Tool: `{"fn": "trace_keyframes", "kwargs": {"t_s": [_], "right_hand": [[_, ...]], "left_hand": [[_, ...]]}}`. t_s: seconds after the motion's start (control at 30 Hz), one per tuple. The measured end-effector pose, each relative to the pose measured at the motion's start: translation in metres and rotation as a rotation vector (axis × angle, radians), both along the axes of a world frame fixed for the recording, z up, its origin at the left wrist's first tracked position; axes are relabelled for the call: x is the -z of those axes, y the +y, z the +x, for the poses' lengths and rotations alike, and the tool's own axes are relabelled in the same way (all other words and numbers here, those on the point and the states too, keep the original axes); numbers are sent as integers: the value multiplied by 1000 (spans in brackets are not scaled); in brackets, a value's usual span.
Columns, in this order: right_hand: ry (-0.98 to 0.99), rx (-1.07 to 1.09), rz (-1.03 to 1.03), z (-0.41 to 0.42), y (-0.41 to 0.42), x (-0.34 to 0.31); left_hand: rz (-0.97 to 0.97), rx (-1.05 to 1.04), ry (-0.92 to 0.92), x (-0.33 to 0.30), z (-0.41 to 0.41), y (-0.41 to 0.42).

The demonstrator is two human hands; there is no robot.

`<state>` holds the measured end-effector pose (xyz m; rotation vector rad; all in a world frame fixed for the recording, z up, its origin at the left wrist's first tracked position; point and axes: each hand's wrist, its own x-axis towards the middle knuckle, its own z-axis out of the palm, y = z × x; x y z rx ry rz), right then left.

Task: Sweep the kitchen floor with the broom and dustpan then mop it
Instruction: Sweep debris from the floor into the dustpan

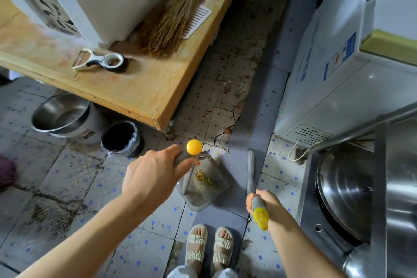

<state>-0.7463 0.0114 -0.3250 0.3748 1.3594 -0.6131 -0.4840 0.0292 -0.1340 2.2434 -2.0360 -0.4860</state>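
Sweeping underway: left hand (pixel 153 174) grips the dustpan (pixel 203 185) handle, scraps inside; right hand (pixel 262 202) grips the broom (pixel 251 171) beside it. Floor (pixel 228 88) ahead still littered; mopping not begun.

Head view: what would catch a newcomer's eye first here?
The two yellow-capped handles at centre: the left hand grips the dustpan handle, and the right hand grips the broom handle. Between them the grey dustpan sits on the tiled floor, holding vegetable scraps. Beyond it, debris litters the aisle beside the wooden table.
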Motion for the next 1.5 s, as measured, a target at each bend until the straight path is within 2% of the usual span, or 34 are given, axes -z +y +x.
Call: {"fn": "trace_keyframes", "kwargs": {"t_s": [0.07,0.13,0.27,0.33,0.4,0.5,0.67,0.83,1.03,1.13,1.27,1.5], "right_hand": [[-96,212,81,9,-2,7],[-153,304,93,22,-9,13],[-343,56,-26,43,-29,-4],[-252,6,-19,51,-41,-5],[-188,59,-29,54,-52,-2],[-214,58,-23,47,-59,-8],[-131,9,13,9,-59,-10],[52,-320,-16,-19,-67,-24],[416,-803,-158,-49,-103,-36],[466,-992,-182,-67,-121,-39],[465,-1106,-159,-78,-133,-31],[512,-1417,-90,-77,-113,-11]], "left_hand": [[17,-5,-10,1,4,0],[36,-11,-23,4,9,2],[60,-14,-38,10,10,5],[68,-28,-52,13,11,6],[76,-31,-79,15,12,6],[79,-29,-85,14,12,8],[83,-48,-68,11,4,-1],[112,-60,-76,8,-20,-19],[110,-146,-29,16,-57,-54],[105,-182,-13,20,-76,-74],[77,-231,12,19,-96,-94],[57,-242,-4,21,-109,-106]]}}
